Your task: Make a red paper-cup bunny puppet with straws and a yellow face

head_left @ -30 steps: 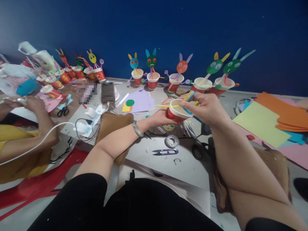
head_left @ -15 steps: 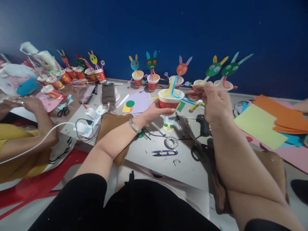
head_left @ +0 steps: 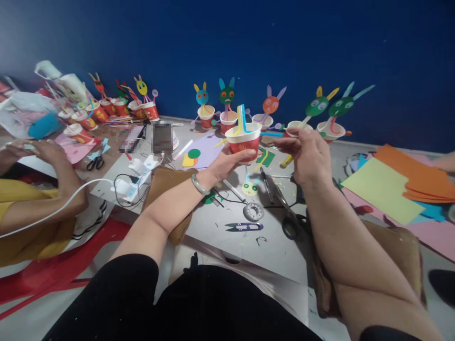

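Note:
My left hand [head_left: 232,160] is wrapped round a red and white paper cup [head_left: 245,145], raised over the table and tilted slightly. Yellow and blue straws [head_left: 242,118] stand up out of it; a blue straw end [head_left: 272,134] sticks out at the cup's right side and a yellow one at its left. Close to the blue end is my right hand [head_left: 313,154], thumb and forefinger pinched together, other fingers pointing left. What the pinch holds, if anything, is too small to make out. Below the cup lies a yellow paper rabbit face [head_left: 250,188].
Along the blue wall stand cups with paper rabbit heads [head_left: 227,94]. Thread snips [head_left: 244,227], a tape roll [head_left: 253,211], black scissors [head_left: 291,227] and a pen [head_left: 266,184] lie in front. Coloured paper [head_left: 384,189] is at right. A power strip [head_left: 142,177] and a person's arm [head_left: 64,175] are at left.
My left hand has moved the cup slightly left and up. The blue straw end now reaches further out at the cup's right side. My right hand has shifted a little left and down.

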### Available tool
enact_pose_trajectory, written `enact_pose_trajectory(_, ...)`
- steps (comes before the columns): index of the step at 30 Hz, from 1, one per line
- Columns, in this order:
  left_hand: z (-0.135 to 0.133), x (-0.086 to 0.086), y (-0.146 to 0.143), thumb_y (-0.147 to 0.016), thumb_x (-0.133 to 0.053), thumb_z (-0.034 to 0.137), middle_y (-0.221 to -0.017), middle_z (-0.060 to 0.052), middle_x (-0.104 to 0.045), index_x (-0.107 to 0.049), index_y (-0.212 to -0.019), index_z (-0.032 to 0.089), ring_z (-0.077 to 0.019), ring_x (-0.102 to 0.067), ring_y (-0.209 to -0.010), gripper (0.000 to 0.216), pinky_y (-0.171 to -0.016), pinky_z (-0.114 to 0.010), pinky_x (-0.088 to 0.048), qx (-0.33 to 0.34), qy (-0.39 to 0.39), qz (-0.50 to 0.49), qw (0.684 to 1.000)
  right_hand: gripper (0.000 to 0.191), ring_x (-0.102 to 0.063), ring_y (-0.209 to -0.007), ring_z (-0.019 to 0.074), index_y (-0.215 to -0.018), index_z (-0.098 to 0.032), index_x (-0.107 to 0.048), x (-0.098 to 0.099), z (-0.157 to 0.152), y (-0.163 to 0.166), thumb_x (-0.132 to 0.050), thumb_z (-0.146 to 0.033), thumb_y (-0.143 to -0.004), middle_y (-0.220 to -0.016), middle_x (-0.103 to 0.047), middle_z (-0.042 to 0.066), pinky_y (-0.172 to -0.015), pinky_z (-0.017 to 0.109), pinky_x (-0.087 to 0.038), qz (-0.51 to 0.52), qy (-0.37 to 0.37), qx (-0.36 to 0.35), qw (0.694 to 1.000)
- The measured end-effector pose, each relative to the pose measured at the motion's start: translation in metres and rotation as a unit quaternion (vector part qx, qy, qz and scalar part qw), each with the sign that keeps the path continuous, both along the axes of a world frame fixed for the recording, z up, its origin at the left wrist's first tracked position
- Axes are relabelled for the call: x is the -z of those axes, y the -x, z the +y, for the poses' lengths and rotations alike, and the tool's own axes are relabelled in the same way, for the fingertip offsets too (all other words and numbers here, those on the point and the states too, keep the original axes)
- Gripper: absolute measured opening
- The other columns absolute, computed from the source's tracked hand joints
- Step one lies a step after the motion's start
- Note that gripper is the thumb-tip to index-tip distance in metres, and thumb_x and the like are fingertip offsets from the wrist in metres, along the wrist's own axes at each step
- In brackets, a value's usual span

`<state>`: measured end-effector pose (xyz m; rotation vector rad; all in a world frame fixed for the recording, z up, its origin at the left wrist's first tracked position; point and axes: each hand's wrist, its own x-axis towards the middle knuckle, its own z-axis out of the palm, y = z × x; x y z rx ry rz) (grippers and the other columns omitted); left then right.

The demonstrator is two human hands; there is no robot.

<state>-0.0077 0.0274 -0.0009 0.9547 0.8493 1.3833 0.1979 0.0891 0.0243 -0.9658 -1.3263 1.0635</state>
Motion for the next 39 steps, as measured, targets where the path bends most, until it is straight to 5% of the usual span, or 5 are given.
enact_pose_trajectory(10, -0.002, -0.007, -0.004, -0.08, -0.098, 0.03, -0.108, -0.006, -0.079, -0.072, -0.123, 0.022, -0.027, -0.077, -0.117, 0.051, -0.108, -0.048, -0.062, -0.011, 0.027, -0.057, 0.998, 0.018, -0.085, -0.107, 0.0316, -0.095, -0.027, -0.082, 0.002, -0.017, 0.008, -0.092, -0.033, -0.081, -0.103, -0.088, 0.006, -0.108, 0.056, -0.068, -0.069, -0.009, -0.089, 0.994)
enact_pose_trajectory(22, 0.004, 0.0, -0.002, -0.067, -0.106, 0.055, -0.103, -0.007, -0.081, -0.077, -0.105, 0.02, -0.023, -0.076, -0.097, 0.058, -0.093, -0.043, -0.063, -0.028, -0.009, -0.021, 0.999, 0.041, -0.084, -0.11, 0.0342, -0.105, -0.028, -0.083, 0.011, -0.018, 0.012, -0.098, -0.057, -0.081, -0.109, -0.089, 0.008, -0.107, 0.058, -0.069, -0.102, -0.01, -0.104, 0.989)
enact_pose_trajectory(27, -0.001, -0.004, -0.007, -0.065, -0.106, 0.047, -0.1, -0.005, -0.08, -0.078, -0.104, 0.02, -0.0188, -0.074, -0.093, 0.055, -0.093, -0.039, -0.063, -0.02, -0.019, -0.039, 0.999, 0.04, -0.083, -0.117, 0.0335, -0.111, -0.027, -0.082, 0.013, -0.022, 0.015, -0.093, -0.054, -0.083, -0.117, -0.089, 0.009, -0.11, 0.057, -0.068, -0.099, -0.007, -0.125, 0.987)
enact_pose_trajectory(32, -0.002, -0.008, -0.005, -0.078, -0.092, 0.023, -0.094, -0.002, -0.077, -0.075, -0.1, 0.021, -0.0165, -0.068, -0.089, 0.028, -0.088, -0.036, -0.059, -0.033, -0.011, -0.055, 0.998, 0.047, -0.081, -0.12, 0.0335, -0.121, -0.027, -0.079, 0.018, -0.02, 0.014, -0.093, -0.038, -0.077, -0.114, -0.087, 0.009, -0.115, 0.058, -0.064, -0.118, 0.032, -0.177, 0.977)
enact_pose_trajectory(39, 0.0, -0.012, -0.009, -0.083, -0.089, 0.018, -0.095, -0.002, -0.077, -0.075, -0.098, 0.018, -0.0156, -0.069, -0.091, 0.02, -0.094, -0.036, -0.058, -0.059, -0.024, -0.036, 0.997, 0.054, -0.079, -0.09, 0.0269, -0.115, -0.027, -0.075, 0.025, -0.022, 0.02, -0.1, -0.044, -0.071, -0.091, -0.082, 0.003, -0.088, 0.046, -0.066, -0.133, 0.065, -0.224, 0.963)
